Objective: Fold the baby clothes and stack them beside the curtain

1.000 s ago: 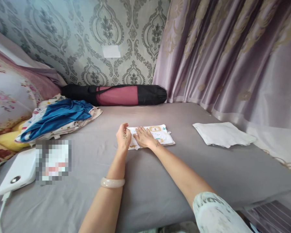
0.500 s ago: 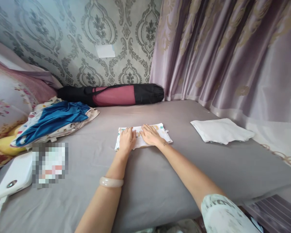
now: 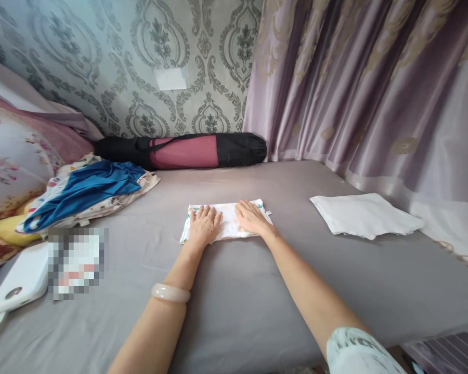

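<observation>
A small folded white cloth with coloured prints (image 3: 228,222) lies on the grey bed sheet (image 3: 234,291) in the middle of the view. My left hand (image 3: 204,225) lies flat on its left part with the fingers stretched out. My right hand (image 3: 251,217) rests flat on its right part, fingers also spread. Neither hand holds anything. A pale bangle (image 3: 170,292) sits on my left wrist.
A folded white cloth (image 3: 364,215) lies to the right near the purple curtain (image 3: 374,93). A pile with a blue garment (image 3: 86,189) lies at the left beside floral pillows (image 3: 15,156). A black and maroon roll bag (image 3: 183,150) lies along the wall. A white device (image 3: 17,283) sits front left.
My left hand came down flat onto the left end of the printed cloth. My right hand slid rightward across it, so the hands now lie apart.
</observation>
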`<state>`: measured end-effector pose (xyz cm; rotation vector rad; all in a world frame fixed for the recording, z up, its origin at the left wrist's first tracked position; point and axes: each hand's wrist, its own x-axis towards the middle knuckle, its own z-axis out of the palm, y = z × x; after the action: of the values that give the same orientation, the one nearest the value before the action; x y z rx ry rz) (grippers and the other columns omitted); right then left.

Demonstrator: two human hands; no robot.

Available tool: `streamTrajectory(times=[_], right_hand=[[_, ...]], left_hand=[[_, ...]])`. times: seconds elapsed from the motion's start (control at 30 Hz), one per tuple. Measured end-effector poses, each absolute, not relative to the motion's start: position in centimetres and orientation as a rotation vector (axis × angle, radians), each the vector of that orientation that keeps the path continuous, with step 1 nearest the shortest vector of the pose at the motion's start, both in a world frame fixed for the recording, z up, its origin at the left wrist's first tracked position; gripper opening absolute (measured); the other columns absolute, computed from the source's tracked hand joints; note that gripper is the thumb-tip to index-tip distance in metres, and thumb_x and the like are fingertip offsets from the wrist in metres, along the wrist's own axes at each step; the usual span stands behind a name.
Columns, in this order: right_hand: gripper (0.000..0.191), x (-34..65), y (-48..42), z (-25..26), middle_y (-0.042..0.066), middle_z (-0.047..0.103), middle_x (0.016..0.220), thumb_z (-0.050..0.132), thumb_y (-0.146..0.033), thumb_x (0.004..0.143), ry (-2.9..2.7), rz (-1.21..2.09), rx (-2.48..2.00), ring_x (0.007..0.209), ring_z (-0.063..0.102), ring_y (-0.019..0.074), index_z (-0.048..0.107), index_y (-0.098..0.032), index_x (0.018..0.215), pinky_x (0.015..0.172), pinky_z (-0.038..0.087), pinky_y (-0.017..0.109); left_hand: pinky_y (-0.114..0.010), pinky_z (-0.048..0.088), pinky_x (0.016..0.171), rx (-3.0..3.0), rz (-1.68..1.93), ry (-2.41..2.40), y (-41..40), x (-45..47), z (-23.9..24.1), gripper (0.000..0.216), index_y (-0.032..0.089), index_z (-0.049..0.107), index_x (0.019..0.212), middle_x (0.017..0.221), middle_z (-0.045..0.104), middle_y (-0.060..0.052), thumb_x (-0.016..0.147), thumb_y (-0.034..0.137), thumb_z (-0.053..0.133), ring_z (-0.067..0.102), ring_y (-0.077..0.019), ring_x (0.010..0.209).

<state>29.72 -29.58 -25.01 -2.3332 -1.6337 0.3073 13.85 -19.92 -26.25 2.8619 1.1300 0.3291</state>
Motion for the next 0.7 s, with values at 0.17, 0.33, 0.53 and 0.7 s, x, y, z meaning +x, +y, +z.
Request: streamTrajectory(times=[0.17, 0.33, 0.53, 0.7], right_hand=[[0.058, 30.3, -30.1, -25.9, 0.012, 0.025, 0.156, 0.020, -0.038, 0.098, -1.619, 0.242, -2.438, 0.144, 0.018, 0.0234, 0.032, -0.010, 0.147, 0.117, 0.010, 0.042], [0.060, 30.5, -30.6, -25.7, 0.013, 0.024, 0.156, 0.018, -0.039, 0.097, -1.544, 0.183, -2.501, 0.144, 0.016, 0.0229, 0.032, -0.007, 0.147, 0.117, 0.008, 0.041], [0.063, 31.1, -31.3, -25.6, 0.014, 0.022, 0.156, 0.016, -0.041, 0.097, -1.370, 0.187, -2.600, 0.144, 0.015, 0.0251, 0.031, -0.005, 0.147, 0.115, 0.014, 0.042], [0.062, 31.0, -31.2, -25.5, 0.015, 0.022, 0.156, 0.018, -0.041, 0.097, -1.357, 0.185, -2.609, 0.144, 0.016, 0.0267, 0.033, -0.007, 0.146, 0.115, 0.014, 0.043]], left_hand=[[-0.055, 0.017, 0.112, 2.859, 0.251, 1.173, -19.2, 13.7, -26.7, 0.054, 0.016, 0.043, 0.138, 0.147, 0.040, -0.014, 0.097, 0.046, 0.025, 0.031, -0.0301, 0.138], [-0.053, 0.018, 0.113, 2.843, 0.242, 1.197, -19.1, 13.4, -26.6, 0.053, 0.016, 0.043, 0.137, 0.147, 0.040, -0.015, 0.097, 0.045, 0.026, 0.031, -0.0290, 0.138], [-0.058, 0.017, 0.112, 2.780, 0.262, 1.295, -19.0, 13.2, -26.5, 0.055, 0.014, 0.044, 0.137, 0.148, 0.038, -0.018, 0.096, 0.046, 0.025, 0.028, -0.0326, 0.140], [-0.058, 0.019, 0.111, 2.769, 0.245, 1.299, -19.1, 13.1, -26.2, 0.057, 0.012, 0.044, 0.138, 0.148, 0.038, -0.019, 0.096, 0.046, 0.026, 0.028, -0.0334, 0.140]])
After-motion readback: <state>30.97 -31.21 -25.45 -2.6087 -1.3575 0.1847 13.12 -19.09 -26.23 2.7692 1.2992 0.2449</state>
